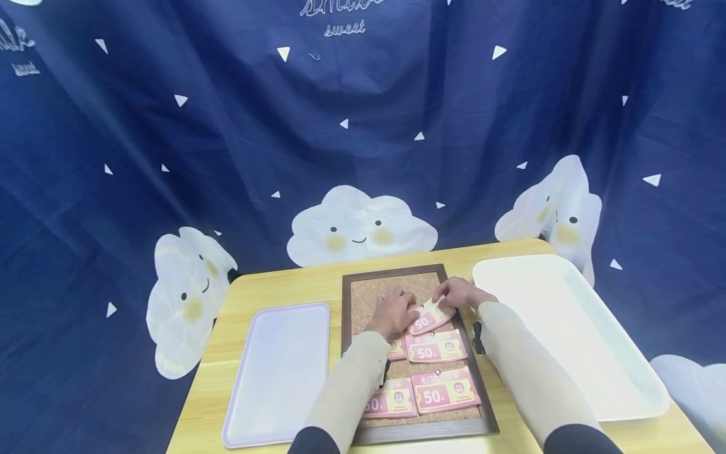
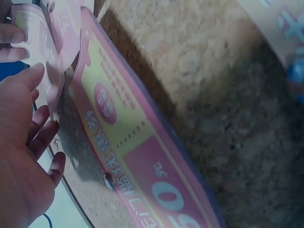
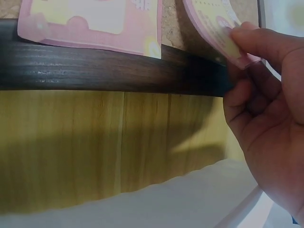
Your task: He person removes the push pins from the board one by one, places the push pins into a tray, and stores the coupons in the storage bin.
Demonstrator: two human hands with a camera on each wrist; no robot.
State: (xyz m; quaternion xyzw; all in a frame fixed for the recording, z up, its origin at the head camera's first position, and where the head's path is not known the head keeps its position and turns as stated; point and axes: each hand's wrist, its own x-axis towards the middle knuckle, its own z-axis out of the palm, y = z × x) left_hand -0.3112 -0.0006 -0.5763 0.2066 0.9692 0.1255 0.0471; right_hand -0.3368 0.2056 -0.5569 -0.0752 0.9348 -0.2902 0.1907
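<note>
A framed cork board [image 1: 368, 290] lies on the table with pink-and-yellow 50-yuan paper coupons on it. My right hand [image 1: 458, 293] pinches the right end of the topmost coupon [image 1: 428, 318] on the right side, between thumb and fingers, and the paper bends upward in the right wrist view. At that coupon's left end is my left hand [image 1: 392, 312], its thumb touching the paper and its other fingers loosely bent over the cork. Below, a coupon [image 1: 437, 347] hangs from a small pin [image 2: 108, 180]. My left forearm partly hides the left column of coupons [image 1: 391, 400].
A pale lilac-rimmed tray [image 1: 283, 372] lies left of the board. To its right stands a larger white tray [image 1: 573, 340]. The yellow wood-grain table [image 1: 272, 287] backs onto a dark blue curtain [image 1: 363, 126] with cloud prints.
</note>
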